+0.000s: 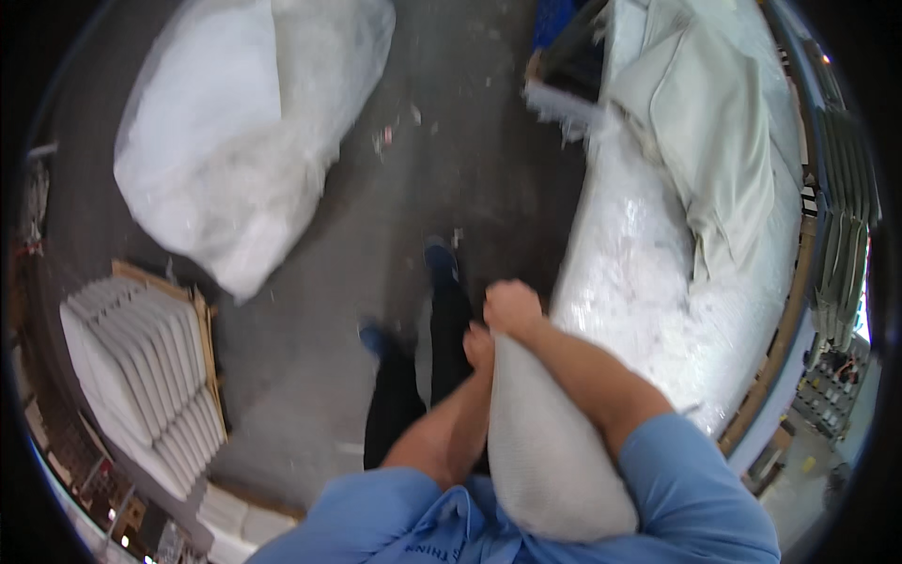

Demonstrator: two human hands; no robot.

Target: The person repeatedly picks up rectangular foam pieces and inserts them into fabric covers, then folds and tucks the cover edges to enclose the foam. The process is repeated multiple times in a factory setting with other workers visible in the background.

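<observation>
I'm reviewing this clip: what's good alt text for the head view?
Left hand and right hand grip the tip of a pale cushion against a blue shirt. Ahead left lies a white plastic bundle; pale stacked pads stand left, and cloth drapes a plastic-wrapped pile at right.

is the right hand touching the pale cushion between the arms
Touching. The head view shows the right hand closed at the narrow far end of the pale cushion, with no gap between them.
</observation>
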